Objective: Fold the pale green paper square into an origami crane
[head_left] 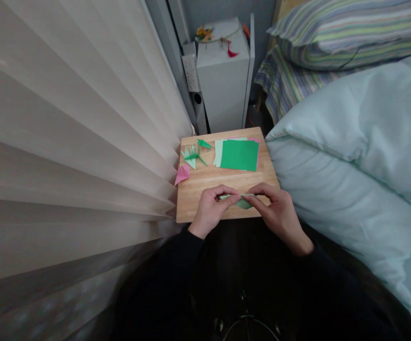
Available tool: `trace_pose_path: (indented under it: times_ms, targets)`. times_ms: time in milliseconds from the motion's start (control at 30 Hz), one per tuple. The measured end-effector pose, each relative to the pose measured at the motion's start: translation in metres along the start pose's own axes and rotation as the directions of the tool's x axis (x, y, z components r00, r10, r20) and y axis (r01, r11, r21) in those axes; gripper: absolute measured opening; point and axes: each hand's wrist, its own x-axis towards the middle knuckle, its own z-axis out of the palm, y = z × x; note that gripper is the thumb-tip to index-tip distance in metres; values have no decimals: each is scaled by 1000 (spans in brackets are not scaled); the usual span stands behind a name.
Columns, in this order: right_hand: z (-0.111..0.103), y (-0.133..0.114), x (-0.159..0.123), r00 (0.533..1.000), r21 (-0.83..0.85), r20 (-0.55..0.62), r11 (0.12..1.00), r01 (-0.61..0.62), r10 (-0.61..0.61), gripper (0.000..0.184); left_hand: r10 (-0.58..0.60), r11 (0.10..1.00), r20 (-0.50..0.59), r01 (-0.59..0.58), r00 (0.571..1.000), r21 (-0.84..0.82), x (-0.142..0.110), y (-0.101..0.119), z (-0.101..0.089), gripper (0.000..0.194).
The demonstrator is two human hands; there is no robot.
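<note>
A small wooden board (205,187) lies in front of me. Over its near edge my left hand (210,210) and my right hand (278,210) both pinch a folded piece of light green paper (242,202), one hand at each end. A stack of square paper sheets (239,154), dark green on top with pale green and pink below, rests at the far side of the board. Several folded green paper figures (194,154) sit at the far left corner. A pink folded piece (182,174) hangs over the left edge.
A pleated cream curtain (66,142) fills the left. A pale blue duvet (361,156) and striped pillow (347,33) lie on the right. Behind the board stands a white cabinet (223,80) with small items on top.
</note>
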Motion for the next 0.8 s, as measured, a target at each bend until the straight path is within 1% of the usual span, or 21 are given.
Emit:
trace_pose_path:
  times_ms: [133, 200, 333, 433, 567, 800]
  targets:
    - [0, -1, -1, 999, -31, -7, 999, 39, -39, 19, -70, 996, -7, 69, 998, -57, 1, -2, 1, 29]
    - [1, 0, -1, 998, -44, -21, 997, 57, -58, 18, -74, 995, -14, 72, 997, -71, 2, -4, 1, 31]
    - [0, 0, -1, 998, -50, -38, 997, 53, -55, 18, -2, 999, -44, 0, 999, -37, 3, -3, 0, 30]
    - [0, -1, 0, 999, -9, 8, 999, 45, -45, 16, 76, 997, -51, -75, 996, 21, 2, 1, -1, 25]
    - [1, -3, -1, 996, 0, 53, 998, 68, -68, 17, 187, 981, -16, -186, 982, 57, -1, 6, 0, 21]
    - [-4, -6, 0, 987, -59, -2, 986, 159, -159, 19, 199, 976, -32, -195, 979, 95, 0, 7, -4, 25]
